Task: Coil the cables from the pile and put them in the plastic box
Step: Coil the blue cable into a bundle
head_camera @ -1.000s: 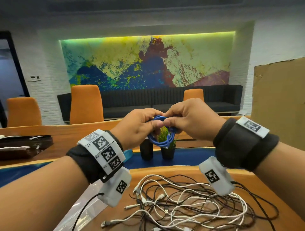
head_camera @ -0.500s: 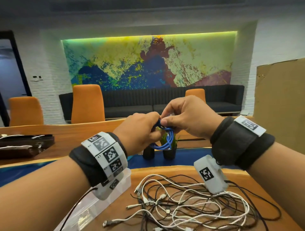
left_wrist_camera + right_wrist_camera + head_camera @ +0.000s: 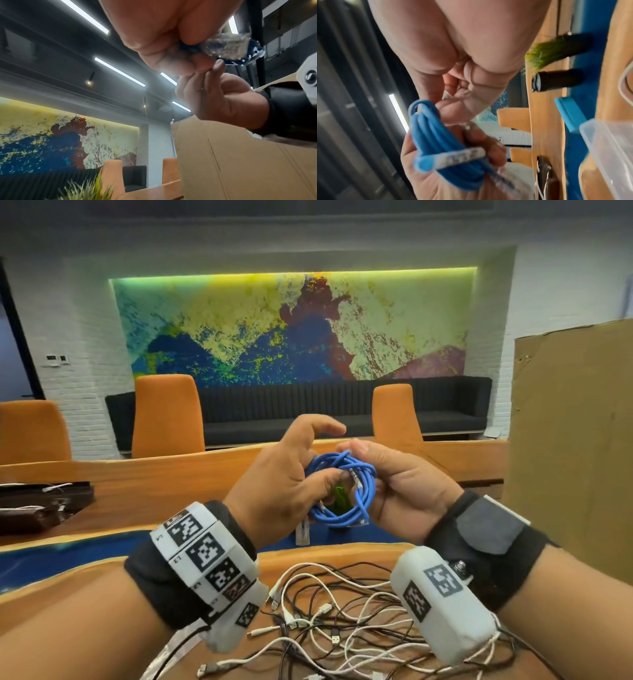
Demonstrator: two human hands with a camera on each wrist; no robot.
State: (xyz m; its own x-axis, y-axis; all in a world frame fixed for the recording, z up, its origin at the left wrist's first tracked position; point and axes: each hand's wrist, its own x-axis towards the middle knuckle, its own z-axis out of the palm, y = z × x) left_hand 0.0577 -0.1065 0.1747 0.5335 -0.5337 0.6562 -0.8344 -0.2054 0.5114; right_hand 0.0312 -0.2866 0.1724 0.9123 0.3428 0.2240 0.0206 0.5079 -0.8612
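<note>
A blue network cable [image 3: 356, 501] wound into a small coil is held up between both hands above the table. My left hand [image 3: 301, 470] grips its left side with the thumb across the loops and the forefinger lifted clear. My right hand [image 3: 380, 474] pinches the right side, thumb on top. One clear plug [image 3: 356, 479] lies across the coil; another [image 3: 303, 534] hangs below my left hand. The right wrist view shows the blue coil [image 3: 440, 146] close up, gripped by the left hand. A tangled pile of black and white cables [image 3: 346, 625] lies on the table below. The clear plastic box [image 3: 611, 151] stands at the left.
A tall cardboard panel [image 3: 575, 446] stands close on the right. Small potted plants [image 3: 556, 54] sit on the blue table strip [image 3: 68, 556] behind the coil, a blue lid [image 3: 570, 115] near the box. A brown case [image 3: 41, 505] lies far left, orange chairs [image 3: 168, 412] beyond.
Both hands have turned so the coil faces me and its loops have spread wider. My left forefinger has lifted off the cable. The hands sit slightly lower and closer.
</note>
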